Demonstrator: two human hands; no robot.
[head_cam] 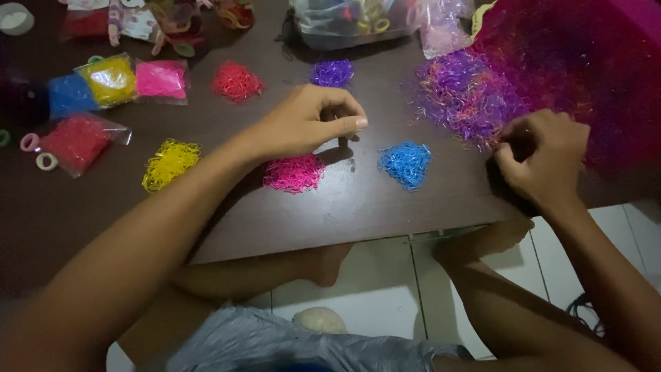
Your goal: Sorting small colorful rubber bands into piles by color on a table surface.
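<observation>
- Bands, tiny elastic loops, lie sorted by colour on the dark brown desk (385,207); the big mixed heap (482,89) at the far right is a tangle of purple, pink and orange.
- We count five loose sorted piles: a yellow pile (169,163), a red pile (236,81), a purple pile (332,72), a pink pile (294,172) and a blue pile (405,164).
- Our left hand (310,124) hovers above the desk between the pink and blue piles, thumb and forefinger pinched together; we cannot tell whether a band sits between them.
- Our right hand (540,158) is curled closed at the near edge of the mixed heap, fingertips touching its strands.
- We count four small clear bags of bands at the far left: a blue bag (69,95), a yellow bag (110,79) and a pink bag (161,79) in a row, and a red bag (77,140) just below them.
- A larger clear bag (351,17) holding mixed coloured things sits at the far edge, a crumpled pinkish bag (444,27) beside it.
</observation>
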